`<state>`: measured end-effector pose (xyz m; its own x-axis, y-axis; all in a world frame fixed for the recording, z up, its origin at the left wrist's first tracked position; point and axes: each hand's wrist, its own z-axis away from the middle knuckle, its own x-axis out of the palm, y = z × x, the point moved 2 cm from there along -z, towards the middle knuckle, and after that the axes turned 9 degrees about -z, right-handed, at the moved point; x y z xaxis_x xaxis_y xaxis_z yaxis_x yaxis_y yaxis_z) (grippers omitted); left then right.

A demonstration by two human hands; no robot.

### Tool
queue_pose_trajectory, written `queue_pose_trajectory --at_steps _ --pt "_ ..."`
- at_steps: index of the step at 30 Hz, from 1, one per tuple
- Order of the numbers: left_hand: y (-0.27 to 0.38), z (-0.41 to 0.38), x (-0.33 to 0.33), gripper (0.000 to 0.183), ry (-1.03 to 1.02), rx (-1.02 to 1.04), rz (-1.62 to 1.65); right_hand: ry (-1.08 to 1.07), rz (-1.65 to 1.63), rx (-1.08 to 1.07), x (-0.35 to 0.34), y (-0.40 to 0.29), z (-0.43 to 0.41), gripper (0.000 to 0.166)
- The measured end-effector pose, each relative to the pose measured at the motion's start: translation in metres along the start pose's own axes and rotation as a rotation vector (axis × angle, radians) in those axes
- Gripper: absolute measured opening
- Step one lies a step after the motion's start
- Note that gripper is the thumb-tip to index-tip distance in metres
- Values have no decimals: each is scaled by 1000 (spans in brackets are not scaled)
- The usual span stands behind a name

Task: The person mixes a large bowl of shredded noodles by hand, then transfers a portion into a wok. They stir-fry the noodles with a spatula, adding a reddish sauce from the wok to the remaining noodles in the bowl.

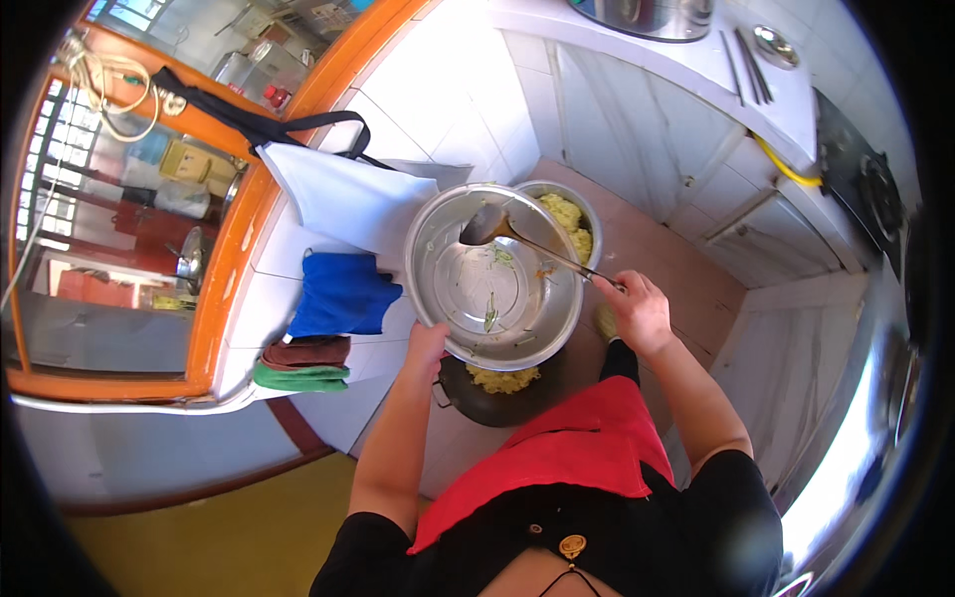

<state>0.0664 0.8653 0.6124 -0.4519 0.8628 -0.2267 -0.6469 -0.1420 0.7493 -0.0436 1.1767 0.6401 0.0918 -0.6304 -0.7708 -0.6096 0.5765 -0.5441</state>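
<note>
My left hand (428, 346) grips the near left rim of a large metal basin (440, 298), which has green shreds and some orange bits stuck inside. My right hand (639, 307) is closed on the handle of a metal ladle (489, 225), whose bowl hangs over the basin's upper part. Behind the basin, partly hidden by it, a smaller metal bowl (595, 216) holds a yellowish food (568, 222). Below the basin's near edge, a dark wok (477, 403) on the floor contains yellowish shredded food (503, 377); the basin hides part of it.
A blue cloth (345, 295), brown and green cloths (302, 377) and a white apron (351, 198) hang at left beside an orange-framed window (198, 339). White counters (776, 123) run along the back and right, bearing a large pot (649, 19) and a black gas stove (858, 179).
</note>
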Motion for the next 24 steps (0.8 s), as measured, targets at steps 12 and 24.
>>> queue_pose_trajectory --at_steps 12,24 --pt "104 -20 51 44 188 -99 -147 -208 -190 -242 40 145 -121 42" --pt "80 -75 87 63 402 50 -615 -92 -76 -6 -39 190 -75 38"
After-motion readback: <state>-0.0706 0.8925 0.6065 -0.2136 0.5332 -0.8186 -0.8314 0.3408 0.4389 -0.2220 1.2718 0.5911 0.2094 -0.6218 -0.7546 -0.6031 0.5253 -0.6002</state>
